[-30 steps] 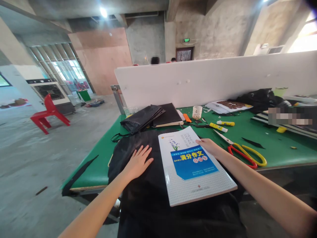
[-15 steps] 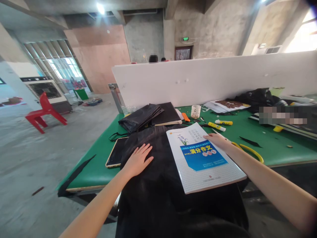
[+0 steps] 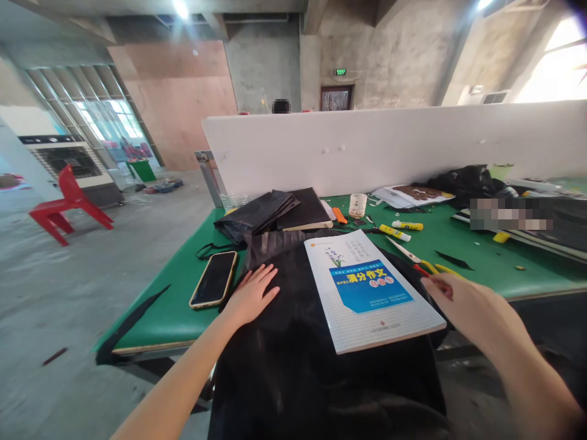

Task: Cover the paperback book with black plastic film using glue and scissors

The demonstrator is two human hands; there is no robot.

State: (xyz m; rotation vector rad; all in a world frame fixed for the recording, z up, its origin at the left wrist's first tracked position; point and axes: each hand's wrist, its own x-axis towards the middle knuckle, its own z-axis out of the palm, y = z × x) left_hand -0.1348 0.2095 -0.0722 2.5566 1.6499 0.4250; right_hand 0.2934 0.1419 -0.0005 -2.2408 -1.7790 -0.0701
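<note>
Clearly just one book (image 3: pixel 376 305), paperback and closed, lying face up and slightly aslant on one black sheet (image 3: pixel 284 366) draped over the front edge of the green table (image 3: pixel 151 321). White cover, finely dotted below, with a sprig of purple flowers near the top and a blue panel across the middle, printed in yellow, white and red characters. Smooth beneath the left hand (image 3: pixel 252 296), the black sheet, dull with faint creases; fingers moderately spread and flat on top, with nothing gripped. Curled fingers on the right hand (image 3: pixel 468 308), close by the right edge of the book and partly over the handles of one pair of scissors (image 3: pixel 406 252); impossible to tell whether gripping them. Beyond, two yellow-and-white glue sticks (image 3: pixel 395 233), one clear cup (image 3: pixel 357 206) and one orange object (image 3: pixel 339 215). To the left, one phone (image 3: pixel 214 279), dark-screened, near the left hand.
</note>
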